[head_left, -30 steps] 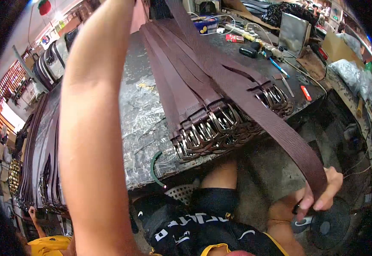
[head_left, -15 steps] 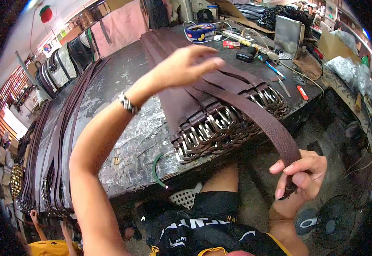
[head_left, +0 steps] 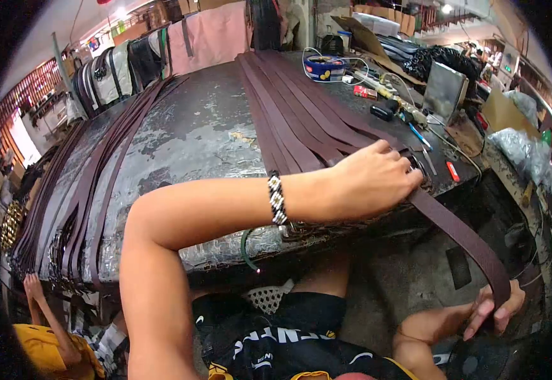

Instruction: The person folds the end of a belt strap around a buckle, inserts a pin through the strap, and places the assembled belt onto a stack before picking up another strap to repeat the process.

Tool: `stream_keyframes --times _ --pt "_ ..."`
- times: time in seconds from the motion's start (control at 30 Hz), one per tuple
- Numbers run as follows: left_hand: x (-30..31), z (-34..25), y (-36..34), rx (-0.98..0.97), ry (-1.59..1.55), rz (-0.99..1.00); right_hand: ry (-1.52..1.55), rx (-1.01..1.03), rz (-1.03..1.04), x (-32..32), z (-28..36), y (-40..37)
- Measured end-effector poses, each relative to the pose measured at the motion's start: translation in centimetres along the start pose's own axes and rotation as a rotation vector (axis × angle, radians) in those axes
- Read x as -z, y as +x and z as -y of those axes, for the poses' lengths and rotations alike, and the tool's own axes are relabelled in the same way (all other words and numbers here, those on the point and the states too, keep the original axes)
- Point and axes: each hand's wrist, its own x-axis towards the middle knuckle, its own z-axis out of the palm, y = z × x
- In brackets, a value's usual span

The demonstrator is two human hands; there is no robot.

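Note:
A dark brown leather belt (head_left: 460, 237) hangs in a curve beyond the table's front edge, stretched between my two hands. My left hand (head_left: 377, 180), with a beaded bracelet (head_left: 276, 199) on its wrist, is closed around the belt's upper end above the buckle rows. Its fingertips are partly hidden. At the lower right, my right hand (head_left: 496, 309) grips the other part of the belt between thumb and fingers. Many more brown belts (head_left: 288, 107) lie side by side on the table, running away from me. My left forearm and hand cover most of their buckles.
More brown straps (head_left: 92, 196) lie along the table's left part. Back right are a blue tub (head_left: 325, 68), a red box (head_left: 365, 92), a blue pen (head_left: 419, 135), an orange lighter (head_left: 452, 171) and plastic bags (head_left: 529, 152). Another person in yellow (head_left: 48, 345) is at lower left.
My left hand has come down and right from above the belts and closed on the belt. My right hand has moved right and lower, drawing the belt out straighter.

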Motion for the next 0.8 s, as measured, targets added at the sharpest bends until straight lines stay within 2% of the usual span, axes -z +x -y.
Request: stream_keyframes --times 0.07,0.1,0.13,0.17,0.2,0.33,0.37,0.47,0.53,0.6,0.67,0.7,0.77,0.8 --pt "-1.3 2.2 0.6 0.028 0.1 -0.039 0.235 -0.199 0.004 0.0 -0.4 -0.5" --pt "-0.7 3.4 0.5 0.033 0.154 -0.037 0.005 -0.021 -0.24 -1.8 -2.0 1.2" --pt "-1.3 5.0 0.7 0.076 0.13 -0.013 -0.11 0.053 -0.426 -3.0 -3.1 3.2" --pt "-1.5 6.6 0.5 0.133 0.051 -0.001 -0.235 0.103 -0.62 -4.2 -4.2 5.2" --pt "-1.6 8.2 0.1 0.186 -0.025 0.013 -0.241 0.05 -0.759 -4.4 -4.9 7.4" --pt "-4.8 14.0 -1.4 0.155 -0.065 -0.141 -0.272 -0.147 -0.873 -2.7 -7.4 12.0" --pt "-5.2 15.1 -1.6 0.16 -0.07 -0.151 -0.291 -0.191 -0.875 -2.4 -7.8 12.8" --pt "-4.1 15.3 -1.4 0.238 -0.146 -0.101 -0.297 -0.14 -0.825 -2.7 -8.5 13.9" --pt "-1.9 12.7 -1.3 0.311 -0.203 -0.027 -0.333 -0.067 -0.886 -4.5 -7.4 13.2" --pt "-0.9 10.1 -1.4 0.228 -0.26 -0.128 -0.36 0.009 -0.641 -3.7 -4.9 9.6" --pt "1.0 6.9 -1.1 0.199 -0.268 -0.01 -0.341 0.103 -0.255 -1.9 -3.0 6.3" --pt "0.6 6.2 -1.3 0.156 -0.242 0.015 -0.331 0.12 -0.17 -1.7 -2.0 5.8" --pt "0.3 5.1 -1.5 0.062 -0.176 0.057 -0.342 0.075 -0.152 -2.2 -1.0 5.0" --pt "0.0 4.6 -1.6 0.088 -0.103 0.117 -0.377 0.02 -0.183 -2.8 -0.6 5.3"
